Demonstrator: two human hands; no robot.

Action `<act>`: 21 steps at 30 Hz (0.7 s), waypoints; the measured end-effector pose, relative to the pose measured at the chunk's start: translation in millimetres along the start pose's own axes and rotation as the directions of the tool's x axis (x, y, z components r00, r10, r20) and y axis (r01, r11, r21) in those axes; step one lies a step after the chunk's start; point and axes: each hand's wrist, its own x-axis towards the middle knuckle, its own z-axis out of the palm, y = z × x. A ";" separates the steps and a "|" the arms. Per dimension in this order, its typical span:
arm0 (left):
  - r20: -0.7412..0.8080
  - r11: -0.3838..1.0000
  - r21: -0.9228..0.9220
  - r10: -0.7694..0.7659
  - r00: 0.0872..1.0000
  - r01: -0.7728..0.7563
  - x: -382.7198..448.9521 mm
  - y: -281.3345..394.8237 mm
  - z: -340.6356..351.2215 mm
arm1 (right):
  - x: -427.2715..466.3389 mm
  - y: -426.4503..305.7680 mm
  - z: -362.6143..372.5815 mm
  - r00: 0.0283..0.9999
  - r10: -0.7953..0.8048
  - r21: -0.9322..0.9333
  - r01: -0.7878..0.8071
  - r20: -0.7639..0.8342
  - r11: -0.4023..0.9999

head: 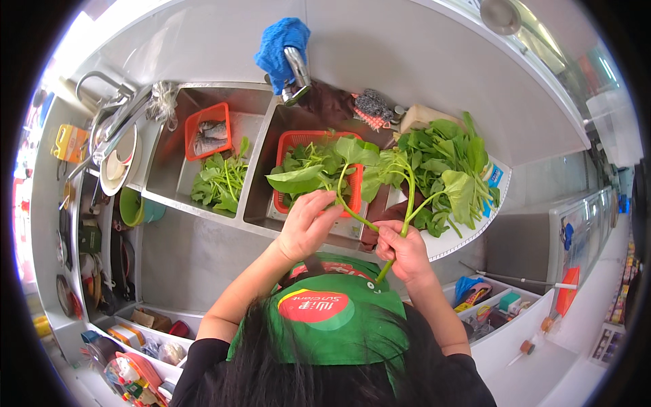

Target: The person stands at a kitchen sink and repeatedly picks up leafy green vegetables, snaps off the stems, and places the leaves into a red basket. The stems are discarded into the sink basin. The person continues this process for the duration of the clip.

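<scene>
Several long green stems of a leafy vegetable (410,196) are gripped in my right hand (402,249), in front of the green apron. My left hand (310,224) is at one of its leafy side stems, fingers bent; whether they pinch it is unclear. Beyond my hands, a red plastic basket (361,191) holding loose greens stands in the right sink basin. A big heap of leafy greens (447,152) lies on the white counter at the right. More greens (218,180) lie in the left basin, beside a red basket (229,127) with fish (210,137) in it.
A chrome faucet (297,66) draped with a blue cloth (282,43) rises behind the basins. Scrubbing pads (374,104) and a pale block (419,117) sit at the back edge. Bowls (119,163) stand at the left. Open drawers (488,315) lie below, on both sides.
</scene>
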 end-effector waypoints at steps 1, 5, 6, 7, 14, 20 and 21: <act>0.032 0.999 0.026 -0.022 0.999 0.021 2.0 -1.9 -4.3 | 0.8 1.6 0.0 1.000 0.010 -0.013 -0.010 -0.009 1.000; 0.116 0.992 0.089 -0.100 0.988 0.090 2.7 -16.5 -11.5 | 2.2 3.9 6.3 1.000 0.003 -0.072 -0.005 -0.029 0.997; 0.144 0.986 0.118 -0.132 0.981 0.116 0.4 -19.0 -12.3 | 2.1 4.9 7.2 0.999 -0.022 -0.113 0.018 -0.034 0.993; 0.171 0.979 0.147 -0.164 0.971 0.139 -0.5 -20.9 -13.2 | 1.9 5.9 7.8 0.998 -0.047 -0.153 0.041 -0.039 0.987; 0.298 0.994 0.078 -0.095 0.950 0.075 -3.5 -27.5 -14.0 | -7.2 16.5 7.3 0.980 -0.181 -0.369 0.139 -0.081 0.919; 0.301 0.995 -0.059 -0.054 0.952 0.076 -6.7 -26.5 -10.6 | -13.8 13.7 7.9 0.941 -0.319 -0.571 0.202 -0.112 0.796; 0.293 0.993 -0.091 -0.051 0.955 0.081 -9.7 -26.5 -9.6 | -14.3 14.0 7.6 0.931 -0.350 -0.623 0.213 -0.106 0.753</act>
